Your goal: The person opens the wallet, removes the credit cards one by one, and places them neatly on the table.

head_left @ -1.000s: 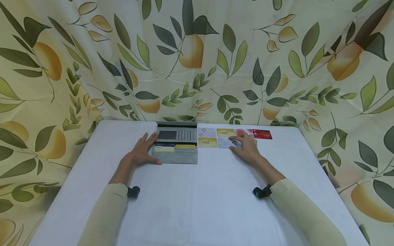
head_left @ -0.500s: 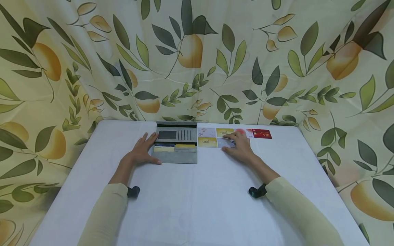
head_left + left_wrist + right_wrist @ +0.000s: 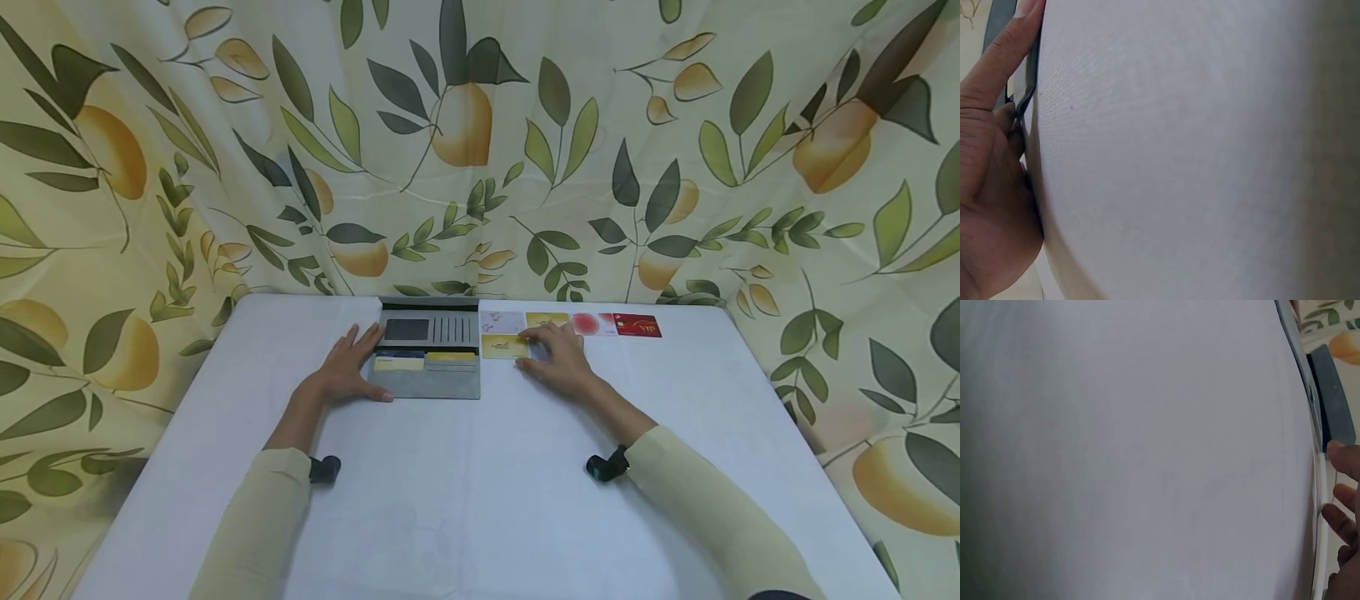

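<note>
A grey folding card wallet (image 3: 427, 385) lies spread open at the table's back edge, with a dark window, a row of narrow slots and several cards in its pockets. My left hand (image 3: 347, 367) rests at its left side, fingers spread along the edge and thumb on the near left corner. Right of the wallet, my right hand (image 3: 564, 362) reaches low over the cards, thumb and fingertips apart at the right edge of a gold card (image 3: 501, 347). The right wrist view shows separated fingers (image 3: 1338, 519) with nothing between them. The pale blue card is hidden under this hand.
Behind the gold card runs a row: a pale floral card (image 3: 501, 322), another gold card (image 3: 546, 318), a card with a pink circle (image 3: 592, 324) and a red VIP card (image 3: 638, 326). A fruit-patterned curtain (image 3: 465, 208) hangs behind the white table (image 3: 465, 483).
My right hand has slid left, from the pale blue card's right side to the gold card's edge, uncovering the pink-circle card and covering the blue one. The left hand has stayed put.
</note>
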{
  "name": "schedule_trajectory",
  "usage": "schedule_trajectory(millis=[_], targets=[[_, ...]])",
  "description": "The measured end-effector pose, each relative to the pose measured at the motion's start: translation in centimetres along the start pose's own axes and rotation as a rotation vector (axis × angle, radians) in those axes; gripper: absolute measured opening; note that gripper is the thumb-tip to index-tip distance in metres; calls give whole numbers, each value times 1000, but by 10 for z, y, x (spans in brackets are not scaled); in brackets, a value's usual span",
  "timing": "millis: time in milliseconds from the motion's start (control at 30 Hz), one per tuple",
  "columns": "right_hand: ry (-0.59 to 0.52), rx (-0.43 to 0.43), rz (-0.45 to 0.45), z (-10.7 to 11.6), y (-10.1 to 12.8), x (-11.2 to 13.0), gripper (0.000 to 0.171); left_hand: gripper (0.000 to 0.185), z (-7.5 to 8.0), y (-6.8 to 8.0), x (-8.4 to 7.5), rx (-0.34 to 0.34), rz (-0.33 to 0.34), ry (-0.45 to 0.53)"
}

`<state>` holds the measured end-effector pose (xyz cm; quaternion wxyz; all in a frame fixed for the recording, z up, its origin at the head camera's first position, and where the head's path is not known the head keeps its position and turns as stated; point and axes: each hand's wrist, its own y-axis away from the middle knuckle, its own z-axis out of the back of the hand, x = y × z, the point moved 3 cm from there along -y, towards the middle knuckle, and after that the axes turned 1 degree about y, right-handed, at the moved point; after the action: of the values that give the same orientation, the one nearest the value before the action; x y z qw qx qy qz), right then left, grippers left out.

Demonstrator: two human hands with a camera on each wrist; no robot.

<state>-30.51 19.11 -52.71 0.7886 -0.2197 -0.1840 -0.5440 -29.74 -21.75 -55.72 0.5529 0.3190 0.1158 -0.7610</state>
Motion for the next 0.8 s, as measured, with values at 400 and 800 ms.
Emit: schedule_trajectory(millis=[400,800], targets=[[-52,-41,21,-14,-8,15,47,134,6,10,-15,1,-1,5],[-95,-21,43,-35,-21,36,44,135,3,4,-8,13,10,-16]])
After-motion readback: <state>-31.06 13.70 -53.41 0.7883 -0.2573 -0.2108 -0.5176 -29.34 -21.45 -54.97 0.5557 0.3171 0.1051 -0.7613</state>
